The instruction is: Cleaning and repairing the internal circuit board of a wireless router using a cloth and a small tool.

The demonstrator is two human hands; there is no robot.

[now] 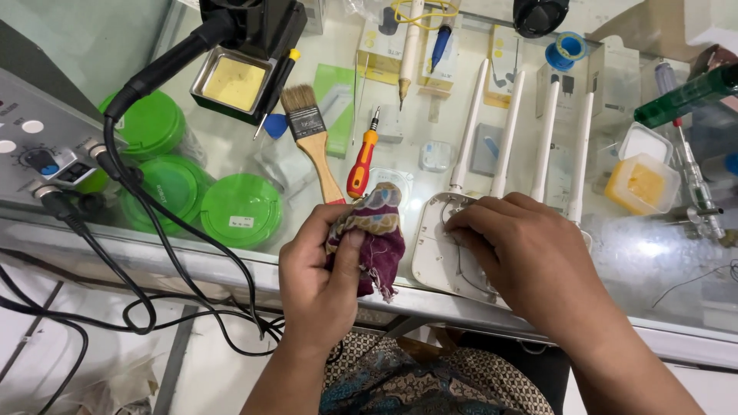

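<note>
Maroon cloth [375, 234] bunched in our left hand [323, 269]; our right hand [523, 250] presses flat on the white router [434, 253] beside it, mid-wipe, cloth should meet casing next

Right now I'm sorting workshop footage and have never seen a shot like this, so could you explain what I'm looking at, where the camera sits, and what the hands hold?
There is no machine here: a person works with two bare hands, and the one camera is worn on their head, looking down at a glass-topped counter.

The left hand grips a crumpled patterned cloth. The right hand rests flat on a white router with four white antennas pointing away from the person.

Beside them lie a wooden paintbrush and a screwdriver with an orange and red handle. To the left stand green round lidded tubs, a grey control box with black cables, and a metal tray holding a yellow sponge. At the far right is a clear tub of something yellow.
</note>
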